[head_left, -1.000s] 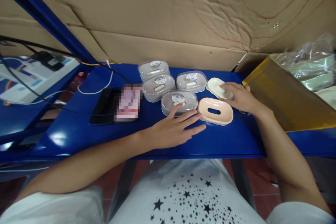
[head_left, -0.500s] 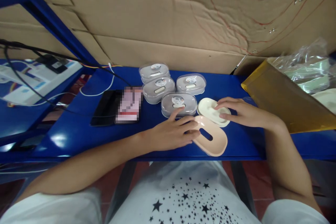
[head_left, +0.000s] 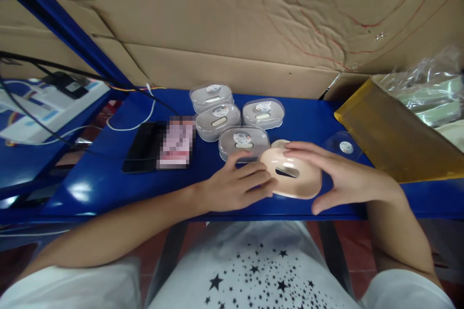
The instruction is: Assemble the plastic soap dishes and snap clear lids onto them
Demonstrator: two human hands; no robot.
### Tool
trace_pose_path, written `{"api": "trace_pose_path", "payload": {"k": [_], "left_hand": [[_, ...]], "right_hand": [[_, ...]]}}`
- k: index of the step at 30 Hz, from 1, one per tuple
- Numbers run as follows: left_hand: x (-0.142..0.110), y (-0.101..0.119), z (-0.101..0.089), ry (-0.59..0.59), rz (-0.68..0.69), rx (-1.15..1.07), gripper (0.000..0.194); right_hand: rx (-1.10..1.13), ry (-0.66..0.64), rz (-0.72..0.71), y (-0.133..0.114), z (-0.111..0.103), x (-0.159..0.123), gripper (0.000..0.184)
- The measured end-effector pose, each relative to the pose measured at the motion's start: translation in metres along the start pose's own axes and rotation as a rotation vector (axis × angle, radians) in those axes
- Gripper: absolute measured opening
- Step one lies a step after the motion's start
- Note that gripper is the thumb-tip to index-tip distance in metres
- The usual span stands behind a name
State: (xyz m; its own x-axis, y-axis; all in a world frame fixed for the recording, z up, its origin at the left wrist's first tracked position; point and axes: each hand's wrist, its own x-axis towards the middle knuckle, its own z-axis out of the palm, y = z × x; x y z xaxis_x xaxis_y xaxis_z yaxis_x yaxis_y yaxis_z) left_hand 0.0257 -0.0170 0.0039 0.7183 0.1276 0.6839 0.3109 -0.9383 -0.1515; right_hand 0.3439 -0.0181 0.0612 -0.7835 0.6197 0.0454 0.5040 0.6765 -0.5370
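A peach oval dish (head_left: pixel 306 178) with a slot in its middle lies near the table's front edge. My left hand (head_left: pixel 241 183) has its fingertips closed on the dish's left rim, thumb toward the clear boxes. Over the right end spreads my right hand (head_left: pixel 337 176), fingers at the far side and thumb held apart in front. The cream oval piece is mostly hidden; a pale edge shows behind the peach dish. Just left stands a clear-lidded oval box (head_left: pixel 243 145) with a round sticker, and several like it are grouped behind.
A blue table (head_left: pixel 213 203) carries everything. Left are a phone (head_left: pixel 176 142) on a dark case, cables and a white power strip (head_left: pixel 54 111). To the right lie a clear lid (head_left: pixel 346 147) and a taped carton (head_left: pixel 395 140) of wrapped green pieces. Cardboard (head_left: pixel 217 19) walls the back.
My right hand has left the cream piece and come over the peach dish. The dish has turned and shifted back, now covering most of the cream piece. My left hand stays at its rim.
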Motion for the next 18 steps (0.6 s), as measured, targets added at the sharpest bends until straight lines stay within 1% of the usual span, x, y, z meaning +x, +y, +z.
{"api": "trace_pose_path", "payload": {"k": [1, 3, 5, 8, 11, 13, 15, 18], "left_hand": [[0.000, -0.002, 0.003, 0.010, -0.023, 0.007, 0.008], [0.000, -0.006, 0.006, 0.023, -0.058, 0.017, 0.009], [0.001, -0.010, 0.004, 0.014, -0.083, 0.033, 0.011], [0.002, -0.020, -0.007, 0.002, -0.119, 0.085, 0.024], [0.001, -0.035, -0.017, 0.036, -0.188, 0.105, 0.031], [-0.001, -0.044, -0.018, 0.069, -0.245, 0.077, 0.034], [-0.002, -0.051, -0.015, 0.088, -0.279, 0.058, 0.034], [-0.004, -0.052, -0.010, 0.063, -0.282, 0.072, 0.032]], "right_hand": [[-0.051, 0.001, 0.025, -0.003, 0.005, 0.001, 0.098], [-0.140, 0.031, 0.079, -0.005, 0.012, 0.002, 0.085], [-0.173, 0.070, 0.098, -0.001, 0.012, 0.000, 0.077], [-0.172, 0.102, 0.132, 0.011, 0.002, -0.006, 0.075], [-0.174, 0.106, 0.193, 0.022, -0.007, -0.008, 0.069], [-0.167, 0.097, 0.217, 0.027, -0.006, -0.006, 0.066], [-0.157, 0.079, 0.237, 0.030, -0.001, -0.001, 0.066], [-0.150, 0.053, 0.258, 0.029, 0.005, 0.003, 0.072]]}}
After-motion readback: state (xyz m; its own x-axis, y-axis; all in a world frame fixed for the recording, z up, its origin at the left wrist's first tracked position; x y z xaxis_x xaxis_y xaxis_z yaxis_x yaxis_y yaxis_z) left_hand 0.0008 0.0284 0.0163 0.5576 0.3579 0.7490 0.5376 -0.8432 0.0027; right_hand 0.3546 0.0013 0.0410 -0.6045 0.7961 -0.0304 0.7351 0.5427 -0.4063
